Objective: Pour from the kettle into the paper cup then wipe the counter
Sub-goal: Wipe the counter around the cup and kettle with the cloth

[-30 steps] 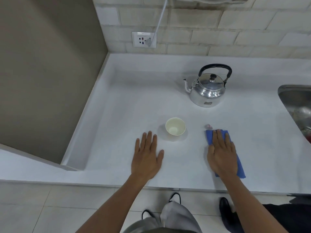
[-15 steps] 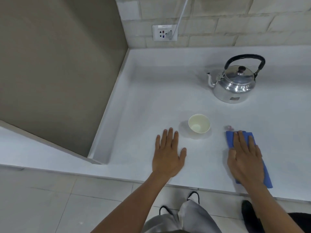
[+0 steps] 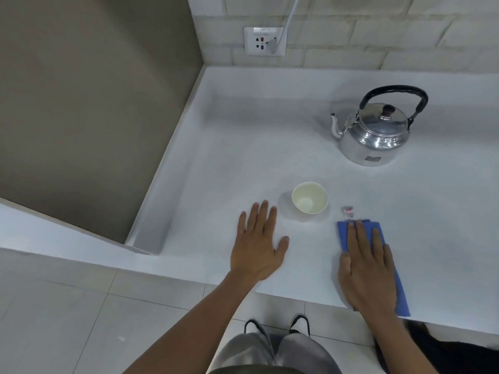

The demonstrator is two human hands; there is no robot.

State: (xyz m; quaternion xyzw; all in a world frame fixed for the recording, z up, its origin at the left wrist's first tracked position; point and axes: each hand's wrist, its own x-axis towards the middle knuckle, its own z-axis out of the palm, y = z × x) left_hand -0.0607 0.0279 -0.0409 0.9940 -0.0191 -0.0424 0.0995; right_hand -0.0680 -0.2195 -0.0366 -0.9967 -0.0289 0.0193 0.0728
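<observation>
A shiny metal kettle (image 3: 374,136) with a black handle stands upright at the back right of the white counter (image 3: 243,147), spout pointing left. A small white paper cup (image 3: 309,197) stands upright in front of it. My left hand (image 3: 259,244) lies flat on the counter, fingers apart, just left of the cup and not touching it. My right hand (image 3: 366,263) rests flat on a folded blue cloth (image 3: 402,295) near the front edge, covering most of it.
A small wrapper-like scrap (image 3: 348,211) lies between the cup and the cloth. A wall socket (image 3: 264,41) with a plugged cable sits on the tiled back wall. A brown panel (image 3: 89,103) closes the counter's left side. Below are floor tiles and my shoes.
The camera has swung left, so the sink has left the view and everything sits further right. Both hands stay flat in the same places on the counter and cloth.
</observation>
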